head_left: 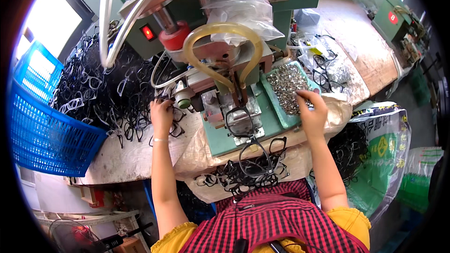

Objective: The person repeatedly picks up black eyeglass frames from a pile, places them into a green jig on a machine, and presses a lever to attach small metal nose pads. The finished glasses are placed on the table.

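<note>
My left hand [162,112] is at the left of the machine, fingers curled down over a black eyeglass frame [177,129] at the near edge of a big pile. My right hand [313,107] is over the right edge of a green tray [287,121] heaped with small metal parts [287,86]. Its thumb and fingertips are pinched together; whatever they hold is too small to make out. Between my hands, another black eyeglass frame [253,141] hangs under the green press machine's [220,146] head, touched by neither hand.
Black eyeglass frames [101,72] lie heaped at the left beside a blue basket [56,136]. More frames [248,173] lie in front of the machine, above my lap. A curved yellow hose [220,27] arches over the machine's head. At the right stands an open sack [382,145].
</note>
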`<act>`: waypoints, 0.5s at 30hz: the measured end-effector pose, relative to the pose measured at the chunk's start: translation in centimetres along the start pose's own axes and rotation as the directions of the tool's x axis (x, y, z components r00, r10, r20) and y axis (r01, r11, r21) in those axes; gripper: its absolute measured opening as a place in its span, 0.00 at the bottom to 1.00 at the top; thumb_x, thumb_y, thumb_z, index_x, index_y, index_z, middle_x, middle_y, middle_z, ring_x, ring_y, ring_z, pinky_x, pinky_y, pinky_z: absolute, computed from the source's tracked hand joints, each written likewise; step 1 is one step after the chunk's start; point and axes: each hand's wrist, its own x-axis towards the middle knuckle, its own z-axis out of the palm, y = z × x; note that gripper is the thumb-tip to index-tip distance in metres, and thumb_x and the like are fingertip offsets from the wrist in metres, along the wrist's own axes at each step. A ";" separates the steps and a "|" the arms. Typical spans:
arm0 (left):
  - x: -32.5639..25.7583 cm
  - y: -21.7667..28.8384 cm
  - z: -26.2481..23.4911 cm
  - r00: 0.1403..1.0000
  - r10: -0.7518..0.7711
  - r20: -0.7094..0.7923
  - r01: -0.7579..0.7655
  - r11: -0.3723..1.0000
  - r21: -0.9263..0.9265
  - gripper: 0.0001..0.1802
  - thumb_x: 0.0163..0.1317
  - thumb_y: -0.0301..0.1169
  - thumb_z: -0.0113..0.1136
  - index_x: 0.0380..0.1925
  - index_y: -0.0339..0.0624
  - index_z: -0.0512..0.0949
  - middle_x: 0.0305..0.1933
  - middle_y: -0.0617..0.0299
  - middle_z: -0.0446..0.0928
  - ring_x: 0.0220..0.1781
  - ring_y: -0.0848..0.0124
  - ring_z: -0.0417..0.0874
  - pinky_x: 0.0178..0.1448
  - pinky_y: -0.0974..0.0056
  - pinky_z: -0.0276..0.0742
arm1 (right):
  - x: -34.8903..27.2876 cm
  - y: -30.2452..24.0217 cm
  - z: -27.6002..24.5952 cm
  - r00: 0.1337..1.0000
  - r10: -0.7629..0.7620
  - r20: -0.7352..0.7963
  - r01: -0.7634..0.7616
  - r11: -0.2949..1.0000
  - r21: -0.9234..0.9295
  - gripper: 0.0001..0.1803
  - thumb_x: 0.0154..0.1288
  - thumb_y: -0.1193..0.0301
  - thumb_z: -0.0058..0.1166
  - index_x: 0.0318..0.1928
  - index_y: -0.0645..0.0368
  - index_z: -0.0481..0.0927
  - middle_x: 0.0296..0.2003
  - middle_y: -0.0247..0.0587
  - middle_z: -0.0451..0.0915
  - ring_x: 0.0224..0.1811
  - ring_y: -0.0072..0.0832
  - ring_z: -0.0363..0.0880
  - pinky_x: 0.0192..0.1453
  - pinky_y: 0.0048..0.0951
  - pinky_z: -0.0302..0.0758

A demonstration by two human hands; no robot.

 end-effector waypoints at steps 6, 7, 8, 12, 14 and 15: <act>-1.3 1.8 -4.0 0.972 0.040 -0.231 -0.058 0.996 -0.072 0.05 0.61 0.27 0.66 0.36 0.39 0.85 0.55 0.46 0.79 0.49 0.51 0.77 0.55 0.55 0.73 | -0.7 -2.9 -2.8 0.985 -0.138 0.102 0.141 0.990 -0.023 0.08 0.56 0.81 0.65 0.37 0.60 0.86 0.36 0.42 0.86 0.42 0.36 0.85 0.49 0.34 0.78; -1.2 2.2 -4.2 0.960 0.045 -0.277 -0.073 0.993 -0.090 0.05 0.64 0.27 0.65 0.36 0.36 0.83 0.51 0.46 0.80 0.47 0.52 0.77 0.52 0.55 0.73 | -0.1 -4.4 -2.1 0.971 -0.196 0.138 0.194 0.981 0.027 0.08 0.55 0.81 0.65 0.37 0.60 0.86 0.36 0.42 0.86 0.42 0.36 0.85 0.49 0.35 0.78; -1.4 2.8 -4.7 0.955 -0.014 -0.296 -0.042 0.982 -0.182 0.06 0.64 0.27 0.65 0.35 0.35 0.82 0.45 0.48 0.81 0.44 0.53 0.77 0.49 0.55 0.73 | 0.7 -6.1 -1.0 0.949 -0.262 0.173 0.249 0.964 0.093 0.08 0.55 0.81 0.65 0.37 0.60 0.86 0.36 0.42 0.86 0.42 0.37 0.85 0.49 0.35 0.78; -2.9 6.3 -2.9 0.915 -0.335 -0.224 0.043 0.634 -0.772 0.09 0.75 0.29 0.58 0.35 0.36 0.76 0.29 0.66 0.75 0.28 0.77 0.73 0.32 0.69 0.68 | 1.8 -8.8 3.7 0.923 -0.340 0.181 0.268 0.905 0.330 0.10 0.55 0.81 0.65 0.40 0.62 0.85 0.37 0.43 0.85 0.42 0.34 0.85 0.50 0.32 0.78; -5.1 8.1 -1.8 0.908 -0.405 -0.106 0.055 0.368 -0.928 0.07 0.76 0.29 0.56 0.39 0.38 0.75 0.32 0.68 0.75 0.31 0.81 0.75 0.34 0.74 0.71 | 0.2 -9.6 5.0 0.964 -0.144 0.225 0.036 0.904 0.426 0.14 0.56 0.81 0.65 0.44 0.63 0.83 0.38 0.42 0.85 0.42 0.30 0.85 0.50 0.30 0.78; -6.2 8.7 -1.5 0.903 -0.423 -0.078 0.045 0.273 -0.961 0.06 0.76 0.29 0.56 0.41 0.39 0.75 0.34 0.68 0.76 0.32 0.80 0.77 0.37 0.74 0.75 | 0.0 -9.8 5.4 0.970 -0.106 0.217 -0.008 0.884 0.468 0.16 0.56 0.81 0.65 0.47 0.64 0.81 0.38 0.42 0.85 0.42 0.28 0.84 0.51 0.28 0.78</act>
